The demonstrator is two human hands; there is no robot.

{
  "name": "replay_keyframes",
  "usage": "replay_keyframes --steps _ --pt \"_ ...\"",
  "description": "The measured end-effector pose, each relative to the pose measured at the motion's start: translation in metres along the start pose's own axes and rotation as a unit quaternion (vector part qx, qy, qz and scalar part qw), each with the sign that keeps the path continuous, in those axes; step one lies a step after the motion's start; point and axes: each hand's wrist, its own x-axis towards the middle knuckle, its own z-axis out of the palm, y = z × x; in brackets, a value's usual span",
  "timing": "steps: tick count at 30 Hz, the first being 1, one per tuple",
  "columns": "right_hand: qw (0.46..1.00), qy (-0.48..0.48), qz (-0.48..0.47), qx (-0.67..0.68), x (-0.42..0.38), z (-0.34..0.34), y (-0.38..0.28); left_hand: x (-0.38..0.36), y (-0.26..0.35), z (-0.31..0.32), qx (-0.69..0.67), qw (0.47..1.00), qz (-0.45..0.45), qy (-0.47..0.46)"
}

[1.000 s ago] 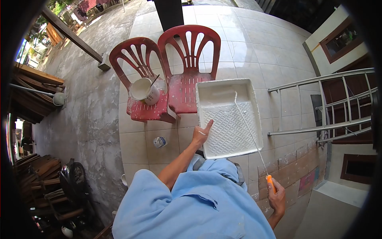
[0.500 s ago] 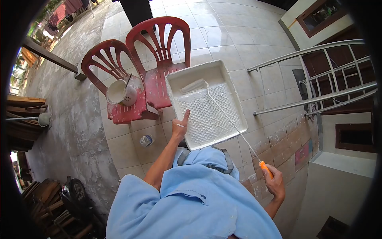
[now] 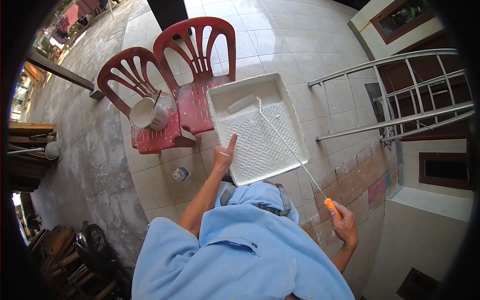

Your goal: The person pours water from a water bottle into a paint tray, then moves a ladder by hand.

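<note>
My left hand (image 3: 225, 155) grips the left edge of a white paint tray (image 3: 295, 110), its thumb on top over the ribbed slope and its other fingers hidden beneath. In my right hand (image 3: 343, 222) is the orange handle of a paint roller (image 3: 333, 208). The roller's long wire reaches across the tray's near right rim. At its far end the white roller head (image 3: 242, 104) lies in the tray's deep end. White paint coats the tray, and a white smear marks my left hand.
Two paint-specked red chairs (image 3: 197, 102) stand ahead on the tiles. A paint bucket (image 3: 150, 115) with a stick in it sits on the left chair. A plastic bottle (image 3: 181, 174) is on the floor. To the right is a metal ladder (image 3: 390, 122); cardboard (image 3: 355, 185) lies by the wall.
The roller head has shifted slightly within the tray's deep end. Both hands keep their grips, and the whole view has moved a little.
</note>
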Motion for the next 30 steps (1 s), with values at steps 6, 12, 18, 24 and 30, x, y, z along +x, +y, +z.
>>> replay_keyframes --steps 6,12,18,24,30 --pt "1.000 -0.010 -0.015 -0.010 0.001 0.005 -0.011 0.003 -0.006 0.002 0.006 1.000 -0.006 0.005" --pt "0.998 0.028 -0.045 -0.016 0.002 0.006 -0.007 0.004 -0.007 0.002 0.000 1.000 0.004 -0.006" --pt "1.000 -0.005 -0.009 -0.016 -0.004 -0.004 -0.008 0.009 -0.018 0.005 -0.004 1.000 -0.006 -0.010" --pt "0.998 0.035 -0.041 -0.017 -0.001 0.003 -0.009 0.004 -0.005 0.000 0.029 0.999 -0.026 -0.031" --pt "1.000 -0.009 -0.005 -0.018 -0.008 -0.015 -0.003 0.001 -0.009 0.002 -0.019 1.000 0.005 -0.015"
